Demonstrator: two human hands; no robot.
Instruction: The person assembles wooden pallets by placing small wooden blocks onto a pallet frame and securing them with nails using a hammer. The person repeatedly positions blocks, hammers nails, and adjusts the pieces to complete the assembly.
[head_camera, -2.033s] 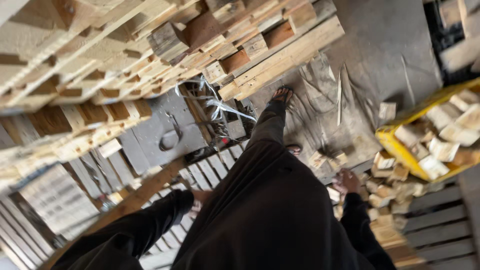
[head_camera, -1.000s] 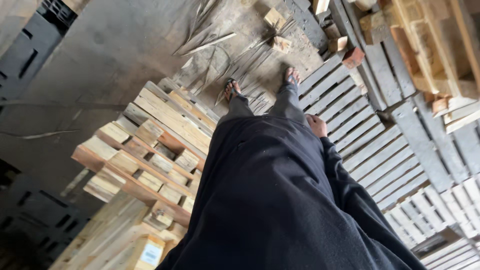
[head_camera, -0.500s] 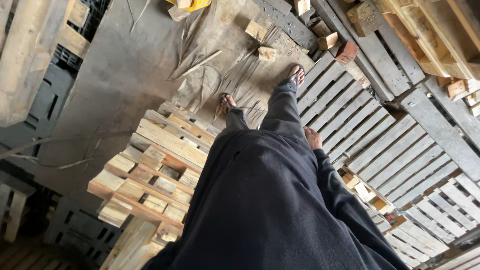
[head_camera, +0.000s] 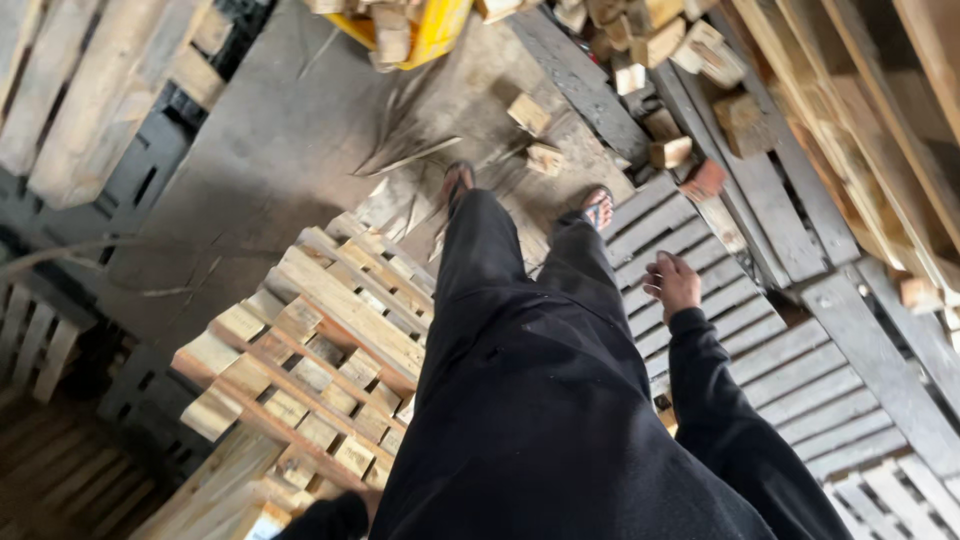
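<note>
While the person strides between pallets (head_camera: 330, 340), step: nothing carried.
Right hand (head_camera: 672, 285): loosely spread, empty.
Left hand (head_camera: 372, 498): mostly hidden, cannot tell.
Next: likely careful footing past the wood blocks (head_camera: 528, 112).

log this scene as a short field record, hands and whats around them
setting: concrete floor crowded with wooden pallets
right hand: right hand empty, open, hanging beside the leg over a grey pallet
left hand: out of view; only a dark sleeve at the bottom edge
left side: light wood pallet stack
ahead: loose wood blocks, yellow bin holding blocks
feet: in sandals
</note>
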